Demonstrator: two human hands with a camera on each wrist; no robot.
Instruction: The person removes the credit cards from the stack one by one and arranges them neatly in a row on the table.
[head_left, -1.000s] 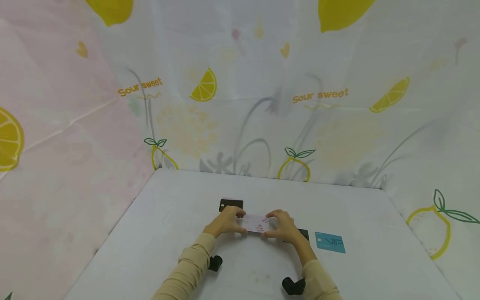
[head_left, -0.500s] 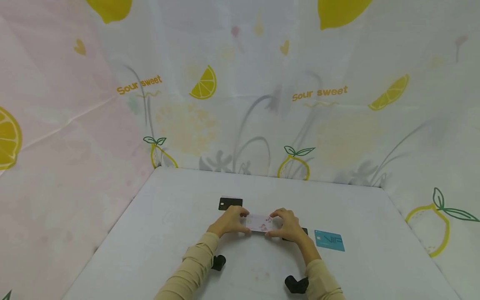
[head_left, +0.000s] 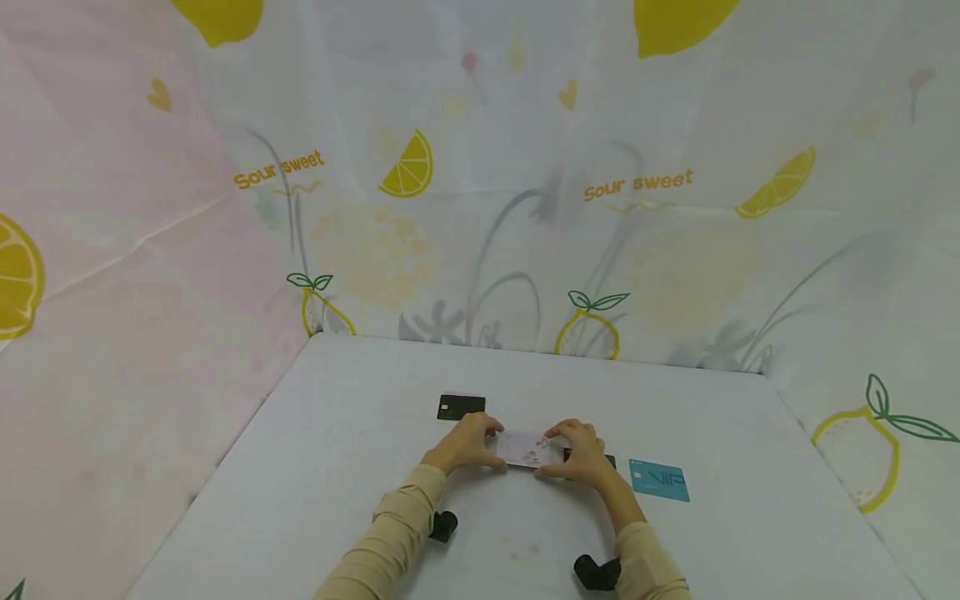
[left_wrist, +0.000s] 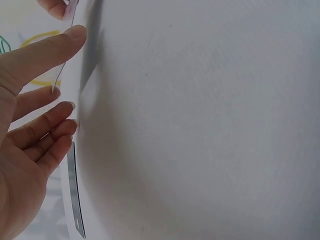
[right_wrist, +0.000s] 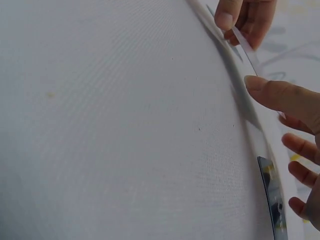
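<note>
A pale pink card with a flower print (head_left: 522, 448) is held up between my two hands above the white table. At its left end, my left hand (head_left: 465, 443) pinches it between thumb and index finger. My right hand (head_left: 583, 454) pinches the right end the same way. In the left wrist view the card is nearly edge-on, and the other fingers of the left hand (left_wrist: 30, 140) are spread loosely below it. A black card (head_left: 461, 407) lies just beyond the left hand. Another black card (head_left: 610, 461) is partly hidden behind the right hand.
To the right of the right hand a blue card marked VIP (head_left: 660, 481) lies flat on the white table (head_left: 360, 442). Black wrist attachments (head_left: 596, 572) hang under the forearms. A lemon-print cloth (head_left: 495, 167) rises behind and at the sides.
Both hands and the pink card have shifted slightly to the right. More of the left black card shows now. The other cards on the table have stayed put.
</note>
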